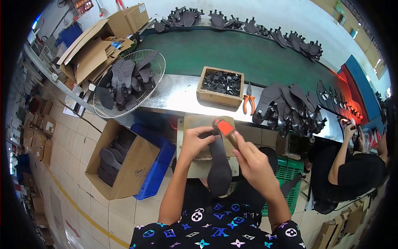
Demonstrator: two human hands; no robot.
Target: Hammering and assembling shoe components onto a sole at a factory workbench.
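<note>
Left hand (198,142): fingers and thumb pinched on the narrow end of a dark grey shoe sole (219,172). Right hand (255,166): closed round the handle of a red-sided hammer (225,127). Hammer head is beside the pinched end and partly hides it; contact cannot be told.

Sole lies lengthwise between the hands, over a pale work stand (181,145); broad rounded end toward the person, waist slim, surface matte, a faint outline within the broad part.

Beyond the stand, on a metal ledge (176,96): wooden box (219,98) of small black pieces, orange-handled pliers (248,99) just right of it, then a heap of heeled soles (286,101). Left: wire basket (161,79) of soles; below it, a carton (139,168) of soles against a blue crate (159,166). Right: green crate (293,166); farther off, a co-worker (358,176). Behind the ledge: green belt (182,54).
</note>
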